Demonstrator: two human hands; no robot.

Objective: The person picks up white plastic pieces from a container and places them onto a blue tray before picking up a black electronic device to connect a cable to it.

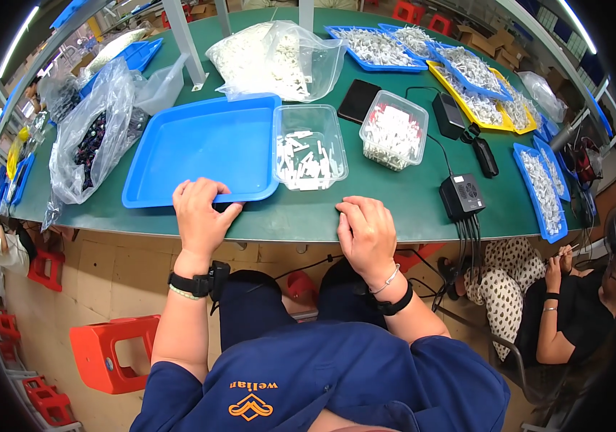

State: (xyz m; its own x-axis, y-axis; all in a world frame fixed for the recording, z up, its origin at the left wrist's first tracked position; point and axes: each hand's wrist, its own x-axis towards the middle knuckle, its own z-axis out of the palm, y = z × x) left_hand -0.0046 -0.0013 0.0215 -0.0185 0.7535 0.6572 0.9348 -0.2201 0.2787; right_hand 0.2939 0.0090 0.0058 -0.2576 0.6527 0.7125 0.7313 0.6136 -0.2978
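My left hand [201, 216] is at the near edge of a blue tray [200, 144], fingers bent over its rim and thumb out to the side. Nothing lies inside the tray. My right hand [368, 234] rests at the table's front edge with loosely bent fingers, thumb apart from them, and nothing visible in it. Between and beyond the hands, a clear plastic box [338, 137] touching the tray holds scattered small white parts [309, 164]. Farther right stands a second clear box [416, 155], heaped with similar white parts [392, 133].
On the green table [387, 209] lie a bag of dark parts [96, 137], a bag of whitish parts [272, 57], a dark phone [358, 101] and black devices with cables [460, 196]. Trays of white pieces [538, 189] fill the right side. A person [567, 309] sits at right.
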